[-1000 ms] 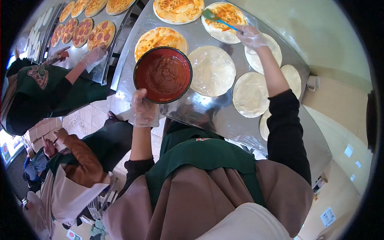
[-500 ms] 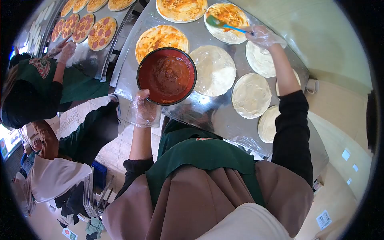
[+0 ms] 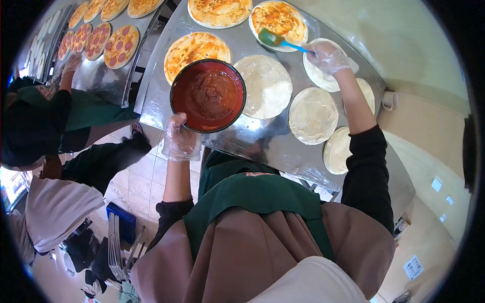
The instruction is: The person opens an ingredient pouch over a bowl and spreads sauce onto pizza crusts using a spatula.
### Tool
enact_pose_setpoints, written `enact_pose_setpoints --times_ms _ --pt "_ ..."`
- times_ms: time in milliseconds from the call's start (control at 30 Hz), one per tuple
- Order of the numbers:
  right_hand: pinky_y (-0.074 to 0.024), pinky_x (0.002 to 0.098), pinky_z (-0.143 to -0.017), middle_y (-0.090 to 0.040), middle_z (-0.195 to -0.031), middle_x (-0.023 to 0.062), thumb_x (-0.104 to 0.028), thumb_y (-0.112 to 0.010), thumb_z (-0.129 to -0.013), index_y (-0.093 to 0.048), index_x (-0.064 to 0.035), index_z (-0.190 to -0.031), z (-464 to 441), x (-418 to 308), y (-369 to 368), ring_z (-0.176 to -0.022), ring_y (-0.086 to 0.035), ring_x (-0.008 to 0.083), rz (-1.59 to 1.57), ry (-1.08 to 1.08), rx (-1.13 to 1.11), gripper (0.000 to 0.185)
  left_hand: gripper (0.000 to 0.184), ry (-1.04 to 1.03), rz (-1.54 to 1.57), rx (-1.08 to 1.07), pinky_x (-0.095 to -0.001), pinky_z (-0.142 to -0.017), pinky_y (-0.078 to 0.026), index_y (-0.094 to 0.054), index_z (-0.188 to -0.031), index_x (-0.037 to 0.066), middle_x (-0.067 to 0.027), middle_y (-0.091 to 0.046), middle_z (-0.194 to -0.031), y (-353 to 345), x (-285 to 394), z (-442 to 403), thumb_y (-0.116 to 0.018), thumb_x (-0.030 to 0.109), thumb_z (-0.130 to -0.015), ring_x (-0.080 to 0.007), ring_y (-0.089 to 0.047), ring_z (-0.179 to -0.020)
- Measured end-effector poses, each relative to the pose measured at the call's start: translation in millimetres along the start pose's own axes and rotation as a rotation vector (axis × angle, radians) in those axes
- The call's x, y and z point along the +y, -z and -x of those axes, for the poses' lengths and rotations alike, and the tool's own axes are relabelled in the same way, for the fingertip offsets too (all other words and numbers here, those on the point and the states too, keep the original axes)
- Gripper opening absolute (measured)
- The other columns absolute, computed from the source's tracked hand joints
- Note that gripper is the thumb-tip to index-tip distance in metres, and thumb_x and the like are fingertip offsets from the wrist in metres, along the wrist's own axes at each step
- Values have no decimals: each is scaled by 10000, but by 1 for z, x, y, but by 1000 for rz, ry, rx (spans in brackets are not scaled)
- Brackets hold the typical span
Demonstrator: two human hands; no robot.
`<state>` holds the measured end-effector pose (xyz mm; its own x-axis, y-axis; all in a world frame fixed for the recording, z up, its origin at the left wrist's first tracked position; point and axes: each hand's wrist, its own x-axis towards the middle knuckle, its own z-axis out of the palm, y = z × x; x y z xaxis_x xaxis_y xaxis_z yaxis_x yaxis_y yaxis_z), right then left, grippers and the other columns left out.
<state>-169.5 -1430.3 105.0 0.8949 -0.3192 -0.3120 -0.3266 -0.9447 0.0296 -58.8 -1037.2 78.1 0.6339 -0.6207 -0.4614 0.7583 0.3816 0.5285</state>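
Your left hand [image 3: 180,139], in a clear plastic glove, is closed on the near left edge of the bowl [image 3: 180,98], with the thumb up against the rim and the other fingers mostly hidden beneath. The bowl has a black rim and a red inside, and red sauce [image 3: 212,96] covers its bottom. From your view it overlaps the near edge of one sauced round [image 3: 194,50] and the left edge of a pale round [image 3: 265,86].

Your right hand [image 3: 328,58], also gloved, is well apart from the left and closed on the blue handle of a spatula [image 3: 275,39]. Its green head points left, over the near edge of the sauced round at the upper right [image 3: 278,22]; you cannot tell whether it touches. That hand is over another pale round [image 3: 319,76], hiding part of it.

A third sauced round [image 3: 220,12] lies at the far edge of your view. More pale rounds [image 3: 313,116] lie to the right on the metal surface [image 3: 257,144], and a white mug [image 3: 390,100] is just beyond its right edge. At your left, a co-worker's gloved hand [image 3: 73,60] is near topped pizzas [image 3: 121,47] on a second surface [image 3: 108,81].
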Motion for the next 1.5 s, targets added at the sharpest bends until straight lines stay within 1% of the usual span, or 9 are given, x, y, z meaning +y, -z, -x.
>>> enact_pose_setpoints --times_ms 100,233,433,667,767,1067,1133,1233,1500 --pt "-464 376 -802 -626 -883 150 -285 -529 -779 -624 -114 -1004 29 21 2 -893 -597 300 -4 -100 -25 298 669 2 1 13 -382 -1028 -314 -387 -1270 15 -115 -446 -1288 2 2 0 -643 223 -688 -256 -433 -1173" --pt "-472 371 -736 -630 -879 122 -276 -524 -788 -641 -149 -1008 47 49 18 -829 -595 311 -107 -70 120 280 669 -5 3 -10 -386 -1017 -335 -383 -1271 14 -116 -447 -1287 8 4 -2 -644 208 -687 -260 -437 -1169" --pt "-472 401 -734 -625 -873 142 -253 -501 -806 -628 -178 -1054 19 -9 3 -825 -596 319 -158 -161 66 289 654 0 30 -35 -387 -1013 -342 -388 -1265 14 -118 -454 -1278 -7 5 1 -642 196 -691 -260 -447 -1160" --pt "-460 427 -765 -622 -877 164 -241 -498 -795 -641 -171 -1032 53 37 -18 -845 -594 327 -66 -247 32 285 657 17 37 9 -383 -1013 -343 -388 -1266 17 -117 -458 -1273 2 6 2 -643 198 -688 -256 -450 -1158" --pt "-459 429 -757 -619 -864 174 -250 -480 -812 -623 -135 -1027 60 42 -22 -833 -593 336 -231 -298 232 282 662 6 26 -16 -385 -1016 -340 -386 -1268 16 -117 -457 -1273 -3 5 1 -642 200 -685 -254 -449 -1160" --pt "-455 460 -658 -596 -773 211 -216 -424 -856 -544 -93 -1021 62 -62 -79 -735 -592 378 -362 -485 13 238 642 49 43 -24 -383 -1009 -351 -399 -1260 14 -120 -471 -1264 -7 3 2 -633 198 -690 -256 -463 -1149" --pt "-458 471 -650 -598 -765 214 -199 -433 -854 -538 -75 -1028 72 -75 -80 -726 -591 388 -594 -254 167 239 637 45 26 -28 -385 -1006 -355 -404 -1256 12 -120 -475 -1259 -11 2 -2 -632 199 -691 -257 -466 -1145" --pt "-465 473 -653 -600 -767 216 -171 -450 -842 -534 -77 -1047 66 -69 -66 -730 -592 392 -735 -299 257 240 632 30 7 -24 -388 -999 -362 -411 -1248 8 -119 -480 -1255 -14 5 -2 -634 204 -690 -257 -470 -1140" --pt "-464 484 -662 -610 -781 202 -211 -436 -859 -521 -62 -955 30 -13 -96 -760 -605 372 -317 -542 291 197 631 2 -18 1 -386 -991 -368 -428 -1229 9 -116 -491 -1238 -13 6 0 -651 220 -679 -260 -475 -1131"
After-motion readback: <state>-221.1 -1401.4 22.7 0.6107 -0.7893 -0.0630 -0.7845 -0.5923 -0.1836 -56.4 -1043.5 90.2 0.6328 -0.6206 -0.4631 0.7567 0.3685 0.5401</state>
